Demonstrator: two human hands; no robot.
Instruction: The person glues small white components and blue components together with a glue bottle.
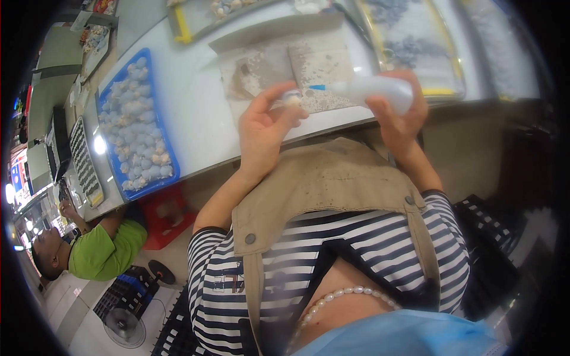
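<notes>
My left hand (262,127) pinches a small whitish and cream-coloured piece (292,98) between thumb and fingers; its exact kind is too small to tell. My right hand (407,115) is wrapped round a white squeeze bottle (356,90), tipped on its side. The bottle's blue nozzle (317,87) points left at the piece, with a slight gap between them. Both hands are over the near edge of the white table (208,127). Beneath and beyond them lies a stained, flaked cardboard sheet (320,53).
A blue tray (157,118) full of small pale blue and cream pieces stands to the left. Yellow-edged trays (442,59) lie at the far right and far middle. At left, a person in a green shirt (104,255) sits near a red stool (166,219) and a fan (123,323).
</notes>
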